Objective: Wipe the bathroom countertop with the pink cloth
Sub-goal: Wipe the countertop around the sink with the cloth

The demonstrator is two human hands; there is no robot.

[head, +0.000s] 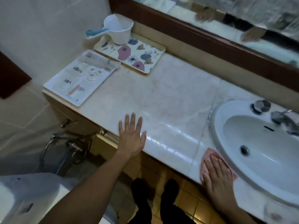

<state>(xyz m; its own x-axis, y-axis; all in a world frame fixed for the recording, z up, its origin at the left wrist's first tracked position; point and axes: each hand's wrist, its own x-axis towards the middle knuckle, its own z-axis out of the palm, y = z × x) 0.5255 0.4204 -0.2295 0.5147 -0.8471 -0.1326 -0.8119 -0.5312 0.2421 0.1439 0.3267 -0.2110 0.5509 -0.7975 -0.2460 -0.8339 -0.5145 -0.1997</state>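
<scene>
The pale marble countertop [169, 97] runs from the left wall to the white sink [252, 143] on the right. A pink cloth [208, 156] lies flat on the counter's front strip, right against the sink's rim. My right hand [218, 177] presses down on the cloth with straight fingers and covers most of it. My left hand [131, 136] rests flat on the counter's front edge, fingers spread, well to the left of the cloth.
A floral tray [140, 57] carrying a white scoop with a blue handle [116, 28] sits at the back left. A white tray of toiletry packets [79, 76] lies at the counter's left end. The faucet [283, 118] stands behind the basin, a mirror above.
</scene>
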